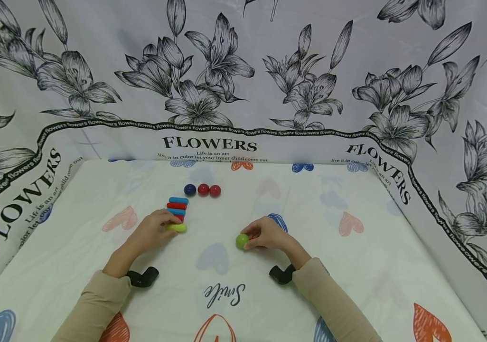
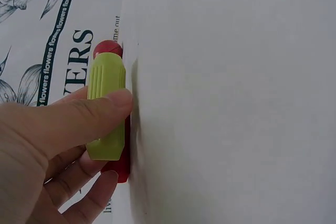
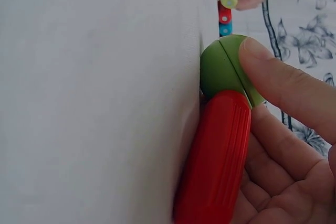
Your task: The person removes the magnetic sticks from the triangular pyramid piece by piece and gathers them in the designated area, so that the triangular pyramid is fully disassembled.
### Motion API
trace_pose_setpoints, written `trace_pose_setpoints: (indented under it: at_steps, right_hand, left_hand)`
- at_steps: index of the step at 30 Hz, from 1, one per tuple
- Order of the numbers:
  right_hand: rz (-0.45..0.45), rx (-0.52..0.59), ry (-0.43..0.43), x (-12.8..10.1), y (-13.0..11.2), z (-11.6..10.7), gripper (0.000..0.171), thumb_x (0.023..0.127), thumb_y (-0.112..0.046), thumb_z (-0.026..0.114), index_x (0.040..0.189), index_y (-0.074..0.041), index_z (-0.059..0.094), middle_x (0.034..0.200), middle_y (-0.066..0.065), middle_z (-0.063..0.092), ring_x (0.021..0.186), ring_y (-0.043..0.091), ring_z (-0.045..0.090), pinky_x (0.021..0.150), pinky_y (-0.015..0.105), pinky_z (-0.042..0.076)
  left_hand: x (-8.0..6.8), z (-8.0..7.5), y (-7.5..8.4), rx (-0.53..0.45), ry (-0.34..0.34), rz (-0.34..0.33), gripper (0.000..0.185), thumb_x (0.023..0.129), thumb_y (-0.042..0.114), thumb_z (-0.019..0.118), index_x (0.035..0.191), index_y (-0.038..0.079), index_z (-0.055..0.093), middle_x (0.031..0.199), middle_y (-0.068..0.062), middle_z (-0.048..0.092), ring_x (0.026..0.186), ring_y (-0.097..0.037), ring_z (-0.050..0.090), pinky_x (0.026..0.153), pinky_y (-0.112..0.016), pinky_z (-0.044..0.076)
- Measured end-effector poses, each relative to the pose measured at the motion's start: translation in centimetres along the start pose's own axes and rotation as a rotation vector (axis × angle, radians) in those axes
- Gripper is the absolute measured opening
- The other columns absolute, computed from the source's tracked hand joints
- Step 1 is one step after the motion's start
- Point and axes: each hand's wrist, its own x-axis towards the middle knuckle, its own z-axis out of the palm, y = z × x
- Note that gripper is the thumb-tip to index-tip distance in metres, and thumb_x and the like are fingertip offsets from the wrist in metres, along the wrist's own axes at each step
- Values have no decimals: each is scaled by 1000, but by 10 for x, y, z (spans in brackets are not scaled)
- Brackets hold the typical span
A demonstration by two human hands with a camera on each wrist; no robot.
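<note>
Head looks down; wrists close, sharing table [image 1: 354, 266].

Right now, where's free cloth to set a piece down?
Bare cloth lies between the left hand and right hand, and right of the right hand. Crowded: the bar stack and three balls beyond the left hand.

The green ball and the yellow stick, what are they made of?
The green ball in the right hand looks like smooth hard plastic: even colour, soft shine, a moulded seam across it. The yellow stick under the left hand's thumb looks like plastic too, matte, with moulded ridges. Painted wood can't be ruled out.
</note>
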Motion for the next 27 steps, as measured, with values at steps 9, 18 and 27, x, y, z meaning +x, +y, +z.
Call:
trace_pose_setpoints:
  at_steps: [9, 18, 27]
  right_hand:
    - [0, -7, 2, 0, 0, 1, 34, 76, -13, 81, 107, -3, 73, 97, 11, 74, 74, 9, 55, 62, 17, 47]
    - [9, -17, 4, 1, 0, 1, 34, 76, -13, 81, 107, -4, 73, 98, 10, 74, 76, 9, 56, 64, 17, 47]
    - [8, -21, 4, 1, 0, 1, 34, 76, -14, 81, 107, -4, 73, 98, 10, 74, 76, 9, 56, 66, 17, 47]
  left_hand:
    - [2, -4, -5, 50, 10, -55, 20, 76, 4, 78, 96, 6, 73, 97, -10, 68, 91, -24, 60, 81, -41, 55]
    - [5, -11, -3, 45, 2, -115, 18, 77, 4, 77, 93, 6, 71, 94, -10, 68, 88, -23, 58, 79, -36, 53]
    - [7, -11, -3, 57, 2, -128, 18, 77, 3, 77, 94, 4, 72, 97, -14, 66, 90, -26, 57, 84, -46, 54]
